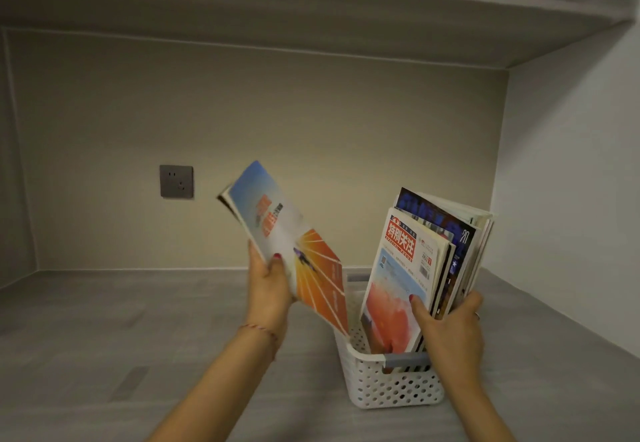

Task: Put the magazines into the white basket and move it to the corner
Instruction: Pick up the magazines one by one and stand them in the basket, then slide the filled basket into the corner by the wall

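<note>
A white perforated basket [391, 386] stands on the grey desk, right of centre. Several magazines [405, 268] stand upright in it, leaning right; the front one has a red title block. My right hand [450, 330] grips this bundle from the right side, thumb on the front cover. My left hand [268, 285] holds one more magazine [294, 244] with a blue and orange cover by its left edge. That magazine is tilted, and its lower corner dips into the basket's left side.
The grey desk [104, 337] runs back to a beige wall with a dark power socket [176, 181]. A white side wall [571, 199] forms a corner at the right rear. A shelf [311, 8] overhangs above.
</note>
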